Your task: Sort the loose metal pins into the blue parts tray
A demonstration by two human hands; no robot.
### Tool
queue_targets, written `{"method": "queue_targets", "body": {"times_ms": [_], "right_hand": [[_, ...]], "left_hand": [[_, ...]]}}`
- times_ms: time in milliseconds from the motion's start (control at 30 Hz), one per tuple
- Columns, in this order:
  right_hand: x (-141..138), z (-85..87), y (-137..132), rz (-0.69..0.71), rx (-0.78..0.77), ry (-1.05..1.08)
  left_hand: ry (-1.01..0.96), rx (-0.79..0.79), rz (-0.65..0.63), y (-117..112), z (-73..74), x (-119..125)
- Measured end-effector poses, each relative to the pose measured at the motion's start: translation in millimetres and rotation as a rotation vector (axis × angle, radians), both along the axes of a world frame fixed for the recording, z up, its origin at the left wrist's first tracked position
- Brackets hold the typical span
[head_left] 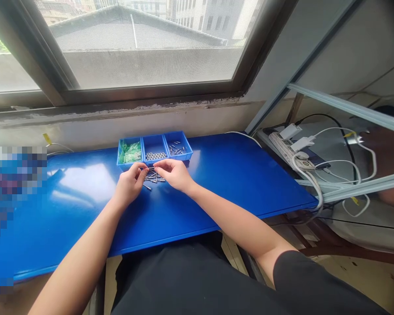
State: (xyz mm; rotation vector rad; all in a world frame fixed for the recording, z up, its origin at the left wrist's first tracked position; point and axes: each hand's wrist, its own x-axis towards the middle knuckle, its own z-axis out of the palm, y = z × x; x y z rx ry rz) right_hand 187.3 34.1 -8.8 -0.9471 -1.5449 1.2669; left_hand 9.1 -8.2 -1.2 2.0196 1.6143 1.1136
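My left hand and my right hand meet fingertip to fingertip above the blue table. Both are closed in a pinch around a thin metal rod; its exact kind is too small to tell. Below and between the fingers lies a loose pile of slim metal rods, partly covered by the hands. Just behind stands a blue bin with three compartments. Green items with clear plastic fill the left one, silvery ring-like parts the middle, and small metal pins the right.
The blue table runs under a window. At right, a metal frame stands by a power strip with white chargers and cables. A blurred-out patch covers the left side.
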Motion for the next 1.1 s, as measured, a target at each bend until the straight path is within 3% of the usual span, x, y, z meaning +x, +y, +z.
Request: {"method": "queue_targets", "body": {"times_ms": [533, 900, 1100], "right_hand": [[1.1, 2.1, -1.5, -0.001, -0.010, -0.004], [1.0, 2.8, -2.7, -0.013, 0.028, -0.043], [1.1, 2.9, -1.9, -0.009, -0.001, -0.006]], "left_hand": [[-0.033, -0.014, 0.008, 0.1, -1.9, 0.5], [0.067, 0.014, 0.003, 3.5, -3.2, -3.1], [0.004, -0.009, 0.001, 0.9, -1.5, -0.4]]}}
